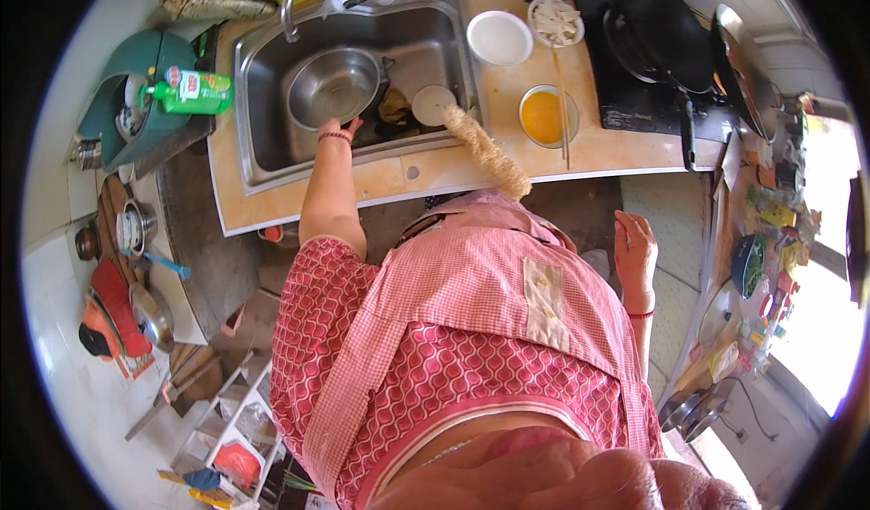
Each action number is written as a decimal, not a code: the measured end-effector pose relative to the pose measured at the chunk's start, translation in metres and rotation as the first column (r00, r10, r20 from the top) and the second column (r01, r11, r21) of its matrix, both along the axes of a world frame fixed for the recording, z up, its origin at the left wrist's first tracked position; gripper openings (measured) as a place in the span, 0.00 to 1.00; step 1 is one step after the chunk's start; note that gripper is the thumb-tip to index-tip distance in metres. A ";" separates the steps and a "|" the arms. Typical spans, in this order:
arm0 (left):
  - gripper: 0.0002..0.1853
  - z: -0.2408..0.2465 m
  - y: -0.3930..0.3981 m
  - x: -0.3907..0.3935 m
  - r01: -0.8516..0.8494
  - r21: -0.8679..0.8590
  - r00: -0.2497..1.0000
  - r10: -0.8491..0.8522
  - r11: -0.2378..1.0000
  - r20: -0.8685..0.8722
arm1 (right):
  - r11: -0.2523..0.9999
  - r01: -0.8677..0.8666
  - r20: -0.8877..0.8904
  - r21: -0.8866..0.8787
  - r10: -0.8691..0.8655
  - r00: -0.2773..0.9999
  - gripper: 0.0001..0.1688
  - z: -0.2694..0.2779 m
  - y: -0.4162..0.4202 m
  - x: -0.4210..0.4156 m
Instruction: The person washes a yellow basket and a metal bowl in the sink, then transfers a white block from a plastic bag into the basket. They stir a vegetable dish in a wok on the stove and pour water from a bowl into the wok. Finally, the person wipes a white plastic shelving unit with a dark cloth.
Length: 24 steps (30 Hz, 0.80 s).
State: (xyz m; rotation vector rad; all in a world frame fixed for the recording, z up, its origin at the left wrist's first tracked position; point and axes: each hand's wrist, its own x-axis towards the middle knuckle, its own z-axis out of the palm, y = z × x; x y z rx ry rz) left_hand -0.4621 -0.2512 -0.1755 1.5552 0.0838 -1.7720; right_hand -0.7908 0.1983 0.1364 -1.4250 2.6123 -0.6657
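My left hand (pixel 338 129) is at the near rim of a stainless steel basin (pixel 334 88) in the sink (pixel 262 129), seemingly gripping it; part of its fingers is hidden. Some water appears to lie in the basin. To its right in the sink are a small pale bowl (pixel 433 105) and a yellowish-brown crumpled item (pixel 394 107). A dried loofah (pixel 486 153) spans the sink's rim and the counter's front edge. My right hand (pixel 635 251) hangs beside my pink checked apron (pixel 469 272), fingers loosely bent, with nothing visible in it.
On the counter (pixel 503 88) are a white bowl (pixel 499 39), a bowl of pale cut pieces (pixel 556 22), and a bowl of beaten egg (pixel 542 115) with chopsticks (pixel 563 112) across it. A black wok (pixel 663 30) stands on the cooktop (pixel 629 112). A faucet (pixel 289 13) overhangs the sink.
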 end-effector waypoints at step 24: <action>0.28 -0.025 0.001 -0.047 0.733 0.189 0.643 -0.756 0.654 0.124 | 0.985 0.018 0.109 0.171 -0.037 0.993 0.08 -0.041 0.026 0.013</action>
